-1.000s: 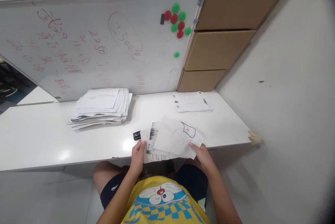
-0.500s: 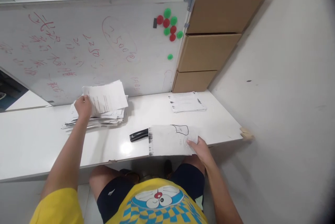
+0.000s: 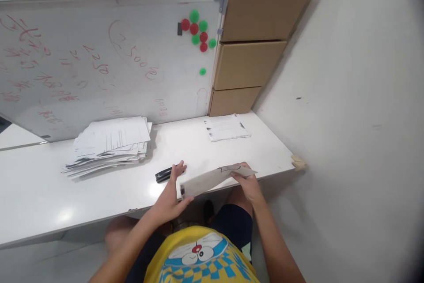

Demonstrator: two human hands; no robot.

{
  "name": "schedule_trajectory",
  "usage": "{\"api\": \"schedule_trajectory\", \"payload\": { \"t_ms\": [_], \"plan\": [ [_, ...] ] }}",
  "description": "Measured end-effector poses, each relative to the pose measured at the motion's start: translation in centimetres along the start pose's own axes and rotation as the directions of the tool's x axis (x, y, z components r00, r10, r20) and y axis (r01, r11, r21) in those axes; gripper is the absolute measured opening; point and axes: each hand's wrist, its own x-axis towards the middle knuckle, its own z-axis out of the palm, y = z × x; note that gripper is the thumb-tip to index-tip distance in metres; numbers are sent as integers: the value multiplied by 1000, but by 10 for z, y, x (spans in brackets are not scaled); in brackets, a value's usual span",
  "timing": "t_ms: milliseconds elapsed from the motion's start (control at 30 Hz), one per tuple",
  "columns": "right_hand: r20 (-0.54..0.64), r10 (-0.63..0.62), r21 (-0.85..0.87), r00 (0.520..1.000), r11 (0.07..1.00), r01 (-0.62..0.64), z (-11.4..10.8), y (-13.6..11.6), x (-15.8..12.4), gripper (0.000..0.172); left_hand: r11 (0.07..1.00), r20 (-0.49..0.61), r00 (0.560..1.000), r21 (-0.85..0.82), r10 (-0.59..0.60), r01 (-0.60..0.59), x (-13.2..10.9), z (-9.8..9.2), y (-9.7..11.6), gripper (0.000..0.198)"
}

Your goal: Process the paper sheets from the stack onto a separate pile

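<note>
My right hand grips the right end of a sheaf of paper, thumb on top and fingers behind. The sheaf is tilted up at the table's front edge and seen at a slant, with dark marks at its left end. Around that left end is my left hand, thumb and fingers spread apart; whether it touches the paper is hard to tell. Just behind my left fingers a black stapler lies on the white table, partly covered by the hand.
A thick, uneven pile of printed papers stands at the left, against the whiteboard. A smaller paper stack lies at the back right, before the stacked cardboard boxes. The wall bounds the right side.
My left hand has left the big pile and come right to the sheaf's left end, opening. My right hand has raised the sheaf from lying flat to a tilt. The view has shifted right.
</note>
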Motion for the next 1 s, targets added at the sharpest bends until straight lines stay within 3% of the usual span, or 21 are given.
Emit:
{"api": "schedule_trajectory", "payload": {
  "t_ms": [67,167,267,333,400,633,833,1000],
  "plan": [
    [1,15,55,1000,998,-15,3,9,-2,37,982,-153,979,-153,-132,109,-7,30,5,69],
    [41,41,92,998,995,-45,8,20,-10,51,938,-223,933,-264,-284,223,-4,54,-2,29],
    [135,20,36,991,999,-25,8,21,-21,33,909,-244,907,-328,-343,256,-3,62,-12,27],
    [183,-3,-30,983,1000,8,6,19,-26,24,884,-291,865,-361,-410,298,-7,63,-17,30],
    [146,1,-52,989,999,6,6,17,-30,25,875,-319,839,-358,-441,325,-12,62,-20,32],
    [-123,62,27,990,998,-59,8,33,-29,42,934,-252,908,-214,-334,284,-20,51,-19,53],
    [-159,100,-18,982,994,-104,-4,43,-29,41,947,-260,912,-128,-317,293,-14,51,-22,58],
    [-166,62,92,984,995,-47,-3,31,-27,37,968,-242,938,-112,-247,226,-8,48,-26,57]
  ]
}}
